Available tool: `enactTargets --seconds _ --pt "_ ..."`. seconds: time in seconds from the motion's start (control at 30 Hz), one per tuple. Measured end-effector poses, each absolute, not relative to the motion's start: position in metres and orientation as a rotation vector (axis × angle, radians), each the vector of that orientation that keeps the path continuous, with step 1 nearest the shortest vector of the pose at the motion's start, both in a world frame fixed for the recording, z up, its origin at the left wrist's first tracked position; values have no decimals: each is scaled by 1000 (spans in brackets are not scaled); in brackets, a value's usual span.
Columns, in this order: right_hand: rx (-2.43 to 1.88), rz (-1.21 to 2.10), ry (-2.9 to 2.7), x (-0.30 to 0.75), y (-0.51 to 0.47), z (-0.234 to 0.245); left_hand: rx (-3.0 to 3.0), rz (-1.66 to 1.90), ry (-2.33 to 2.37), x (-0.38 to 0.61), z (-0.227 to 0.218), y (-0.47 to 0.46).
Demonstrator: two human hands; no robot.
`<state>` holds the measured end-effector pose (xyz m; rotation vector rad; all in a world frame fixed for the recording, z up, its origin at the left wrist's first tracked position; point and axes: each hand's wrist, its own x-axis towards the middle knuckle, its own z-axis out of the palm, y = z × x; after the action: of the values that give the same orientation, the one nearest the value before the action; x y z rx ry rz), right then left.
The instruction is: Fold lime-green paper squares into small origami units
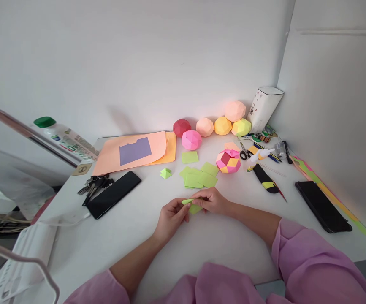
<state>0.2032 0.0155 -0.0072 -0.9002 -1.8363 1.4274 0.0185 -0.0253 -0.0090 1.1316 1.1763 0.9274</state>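
Between my two hands is a partly folded piece of light green paper (196, 209), held just above the table. My left hand (172, 215) pinches its left end with thumb and fingers. On the other end, my right hand (212, 199) is closed with its thumb and fingertips on the fold. Just beyond lie several loose green paper squares (198, 177), with one single green square (190, 157) farther back. A small folded green paper piece (166, 173) stands to their left. Right of the squares is a pink, peach and yellow paper ball (228, 162) with an open top.
Finished-looking paper balls (204, 127) line the wall. Scissors (243, 152), a glue bottle (258, 158) and a box cutter (265, 179) lie right. A phone (115, 194), keys (96, 185) and paper sheets (107, 158) are left; a black phone-like case (323, 207) is far right.
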Motion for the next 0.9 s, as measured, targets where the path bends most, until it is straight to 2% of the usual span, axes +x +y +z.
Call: enactTargets --seconds 0.9 --pt "-973 1610 -1844 207 20 -2 1084 1020 1176 19 -9 -26"
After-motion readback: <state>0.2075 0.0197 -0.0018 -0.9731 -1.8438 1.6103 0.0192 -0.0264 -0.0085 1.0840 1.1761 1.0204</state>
